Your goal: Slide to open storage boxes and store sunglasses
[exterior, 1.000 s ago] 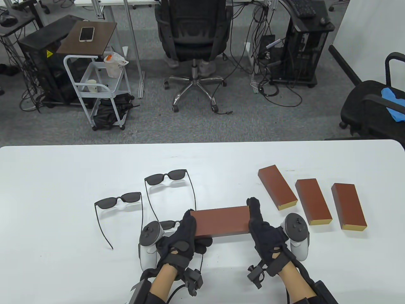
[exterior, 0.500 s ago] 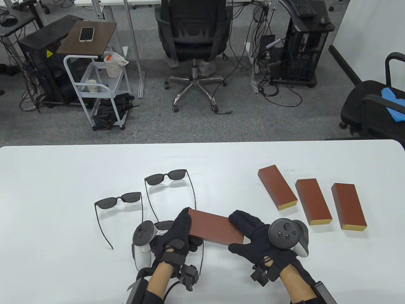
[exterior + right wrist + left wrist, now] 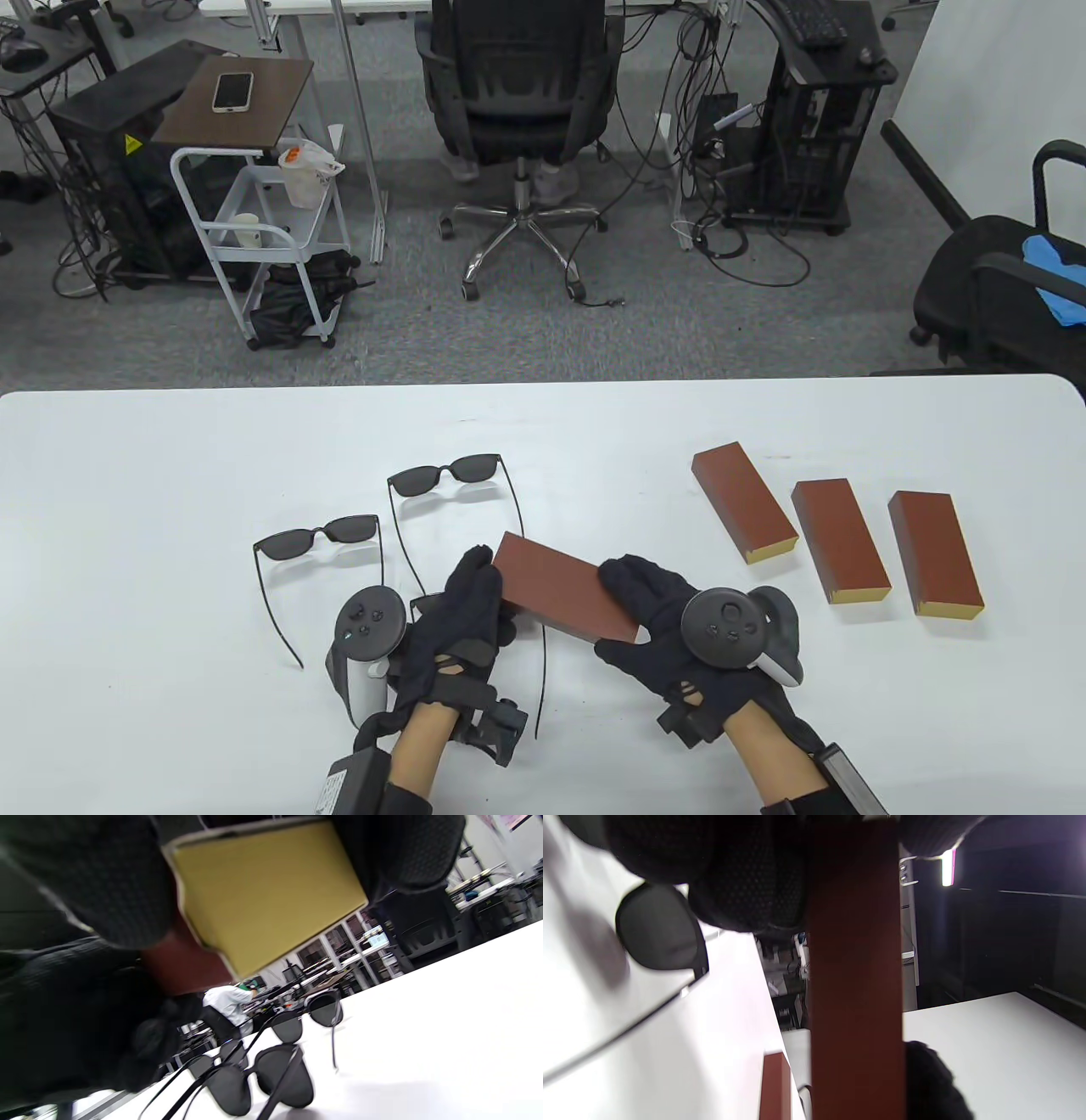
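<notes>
Box point(image 3: 564, 596) now angled more steeply between left hand point(image 3: 462, 620) and right hand point(image 3: 670, 620).

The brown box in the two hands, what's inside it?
You can't tell. The brown box is closed, held by the left hand and right hand. Only its yellow end shows in the right wrist view.

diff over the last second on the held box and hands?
The held box turned from level across the table to slanting, far end toward the left hand, near end in the right hand. The right hand rolled over, so its tracker now faces up. Both hands kept their grip. The three boxes and the sunglasses stayed put.
</notes>
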Tool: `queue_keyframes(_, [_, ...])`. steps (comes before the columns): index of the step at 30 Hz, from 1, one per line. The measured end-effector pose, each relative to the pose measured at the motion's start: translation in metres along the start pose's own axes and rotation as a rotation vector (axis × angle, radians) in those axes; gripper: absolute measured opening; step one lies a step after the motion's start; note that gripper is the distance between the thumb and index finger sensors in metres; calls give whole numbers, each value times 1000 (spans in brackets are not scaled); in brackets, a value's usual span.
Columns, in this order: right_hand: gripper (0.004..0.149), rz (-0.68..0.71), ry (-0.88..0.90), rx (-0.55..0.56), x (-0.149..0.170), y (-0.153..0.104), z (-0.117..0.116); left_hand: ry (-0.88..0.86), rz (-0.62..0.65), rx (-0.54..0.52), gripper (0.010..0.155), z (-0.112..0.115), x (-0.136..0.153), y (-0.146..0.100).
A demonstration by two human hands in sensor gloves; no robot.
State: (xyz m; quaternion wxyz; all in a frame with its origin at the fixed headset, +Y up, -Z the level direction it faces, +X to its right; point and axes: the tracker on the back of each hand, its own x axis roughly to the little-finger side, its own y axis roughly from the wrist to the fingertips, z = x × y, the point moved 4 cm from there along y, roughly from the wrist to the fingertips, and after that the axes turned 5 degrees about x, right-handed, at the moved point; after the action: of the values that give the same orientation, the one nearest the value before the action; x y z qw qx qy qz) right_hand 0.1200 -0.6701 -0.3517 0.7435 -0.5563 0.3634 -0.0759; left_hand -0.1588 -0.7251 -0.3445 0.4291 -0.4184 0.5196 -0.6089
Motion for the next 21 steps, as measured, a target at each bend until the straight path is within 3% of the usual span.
queue_keyframes(6, [76,-160,-242,51,25,37,-5,134,44,-82,67,-13,-12,-4])
queue_keyframes(12, [72,-289,-483,42,46,77,-28,309,81,-106,65,-13,-21,-5])
queue_keyframes(21, [69,-438,-487,3,76,104,-64,720,133,-135,66,-2,-31,-7])
